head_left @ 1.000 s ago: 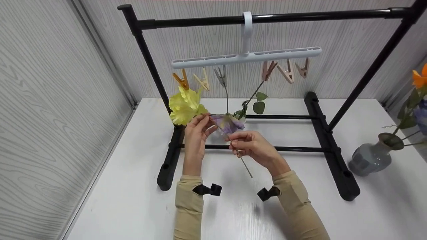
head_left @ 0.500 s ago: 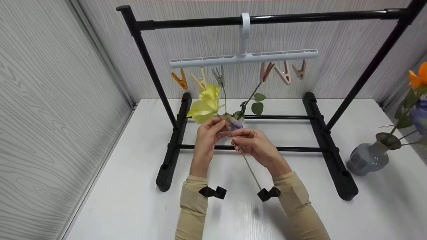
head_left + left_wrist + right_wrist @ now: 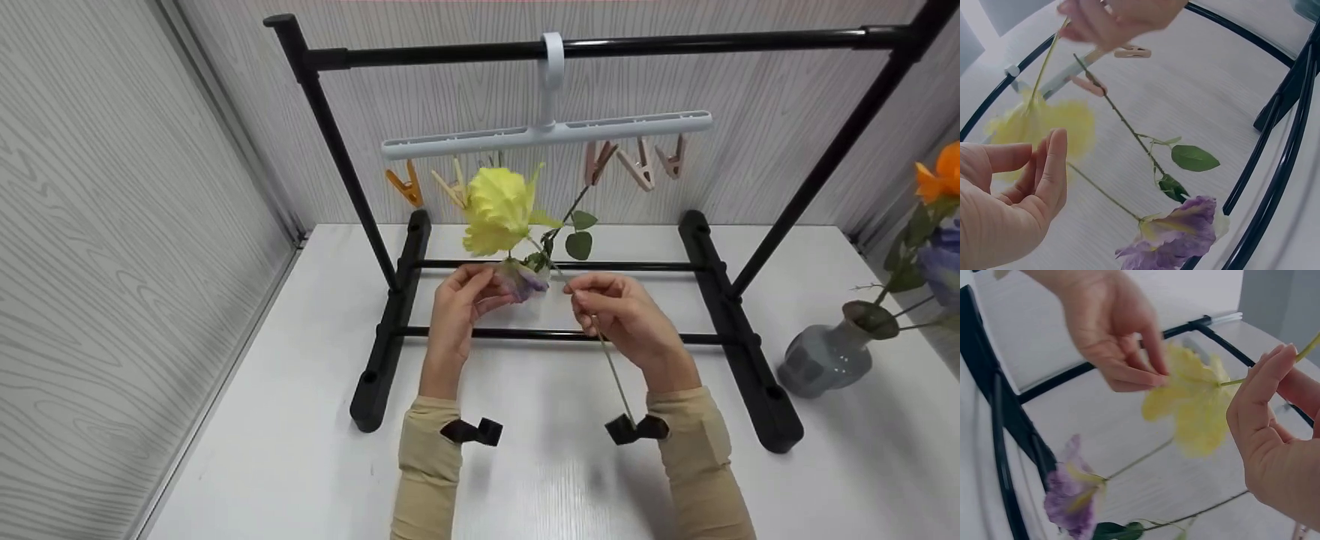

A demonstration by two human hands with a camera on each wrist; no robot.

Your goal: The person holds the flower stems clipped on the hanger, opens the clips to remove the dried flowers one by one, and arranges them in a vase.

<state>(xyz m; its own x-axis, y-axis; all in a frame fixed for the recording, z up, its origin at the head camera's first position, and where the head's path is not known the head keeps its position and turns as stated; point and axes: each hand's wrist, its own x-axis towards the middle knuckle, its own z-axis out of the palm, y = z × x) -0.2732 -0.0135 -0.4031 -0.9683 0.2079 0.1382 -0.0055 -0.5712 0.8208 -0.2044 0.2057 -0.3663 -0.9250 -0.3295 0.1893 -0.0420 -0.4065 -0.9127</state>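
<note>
My right hand (image 3: 630, 319) pinches the stem of a yellow flower (image 3: 497, 214), whose bloom points up and to the left. The stem's (image 3: 613, 367) lower end slants down toward the right wrist strap. My left hand (image 3: 459, 307) holds nothing, its thumb and fingers loosely bent and apart from the stem. Just behind those fingertips in the head view, a purple flower (image 3: 1179, 236) hangs upside down. Beside it a leafy stem (image 3: 574, 202) hangs from a reddish-brown clothespin (image 3: 598, 163). The yellow bloom hides most of the grey clothespin that bears the purple flower.
A pale hanger (image 3: 480, 141) hooks over the black rack's (image 3: 450, 52) top bar. Along it hang an orange clothespin (image 3: 406, 184), a cream one (image 3: 451, 185) and two pinkish ones to the right. At right stands a grey vase (image 3: 825, 360) with orange and blue-purple flowers.
The yellow flower has moved right, away from the orange clothespin, and now stands before the grey one. My left hand has let go of its stem; my right hand has carried it rightward.
</note>
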